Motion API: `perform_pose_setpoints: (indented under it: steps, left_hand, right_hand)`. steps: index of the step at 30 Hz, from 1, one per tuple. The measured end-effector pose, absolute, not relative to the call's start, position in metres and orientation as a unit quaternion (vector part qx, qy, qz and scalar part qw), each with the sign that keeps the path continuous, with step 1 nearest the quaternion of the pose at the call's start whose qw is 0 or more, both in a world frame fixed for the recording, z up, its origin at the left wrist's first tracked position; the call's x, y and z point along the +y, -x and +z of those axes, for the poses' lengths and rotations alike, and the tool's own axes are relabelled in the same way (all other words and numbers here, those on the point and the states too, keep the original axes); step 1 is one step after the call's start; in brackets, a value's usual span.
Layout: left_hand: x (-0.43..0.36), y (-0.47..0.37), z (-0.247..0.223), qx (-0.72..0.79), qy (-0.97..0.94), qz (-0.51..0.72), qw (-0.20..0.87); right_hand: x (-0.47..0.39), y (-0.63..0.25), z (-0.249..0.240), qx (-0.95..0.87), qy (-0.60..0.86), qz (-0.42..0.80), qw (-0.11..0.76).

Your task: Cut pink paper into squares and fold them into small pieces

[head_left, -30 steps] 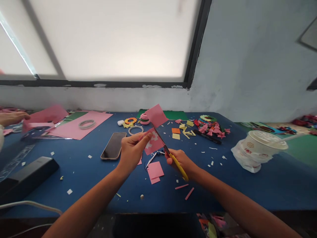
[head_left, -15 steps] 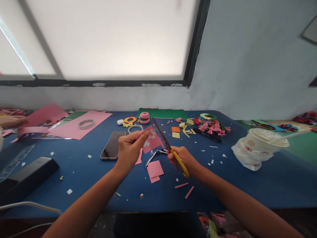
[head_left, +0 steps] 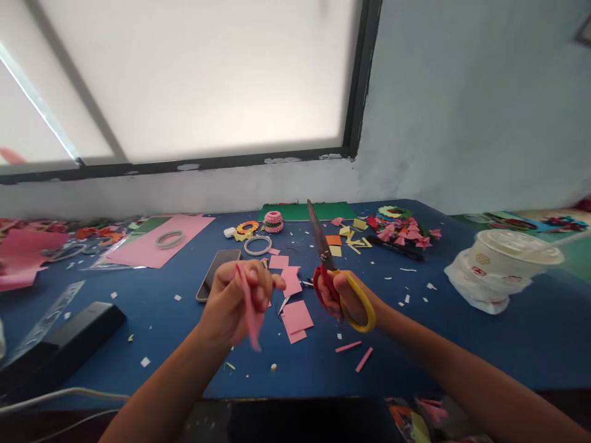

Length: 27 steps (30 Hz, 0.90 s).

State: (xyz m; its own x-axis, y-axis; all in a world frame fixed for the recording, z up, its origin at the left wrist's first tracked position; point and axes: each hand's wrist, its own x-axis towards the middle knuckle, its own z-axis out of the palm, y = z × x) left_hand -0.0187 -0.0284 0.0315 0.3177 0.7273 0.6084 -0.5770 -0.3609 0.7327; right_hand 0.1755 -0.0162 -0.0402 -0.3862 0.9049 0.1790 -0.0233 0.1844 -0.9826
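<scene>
Gripping pink paper [head_left: 252,311] edge-on, left hand [head_left: 240,295] was curled closed; right hand [head_left: 339,298] was closed round handles of upward-pointing scissors [head_left: 319,237], above blue tabletop [head_left: 397,363].

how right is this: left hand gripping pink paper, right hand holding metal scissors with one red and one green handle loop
Not green: the head view shows metal scissors with one red and one yellow handle loop. The left hand does grip pink paper, and the right hand holds the scissors.
</scene>
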Motion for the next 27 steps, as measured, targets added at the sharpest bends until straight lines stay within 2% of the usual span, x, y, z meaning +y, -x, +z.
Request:
perform_pose_setpoints:
  steps: [3,9,21,23,27]
  left_hand:
    - [-0.026,0.021,0.033,0.029,-0.479,0.502,0.72]
    - [-0.019,0.023,0.025,0.066,-0.427,0.496,0.753]
    - [-0.016,0.02,0.023,0.114,-0.484,0.49,0.716]
    - [-0.015,0.017,0.021,0.141,-0.543,0.479,0.675]
    - [-0.014,0.01,0.014,0.245,-0.655,0.493,0.519]
  right_hand:
    - [-0.016,-0.176,-0.043,-0.652,0.363,0.52,0.416]
    - [-0.015,-0.178,-0.05,-0.653,0.384,0.53,0.381]
    - [-0.021,-0.176,-0.046,-0.643,0.38,0.55,0.374]
    - [-0.022,-0.174,-0.046,-0.631,0.371,0.559,0.39]
    - [-0.025,-0.168,-0.044,-0.609,0.305,0.555,0.477]
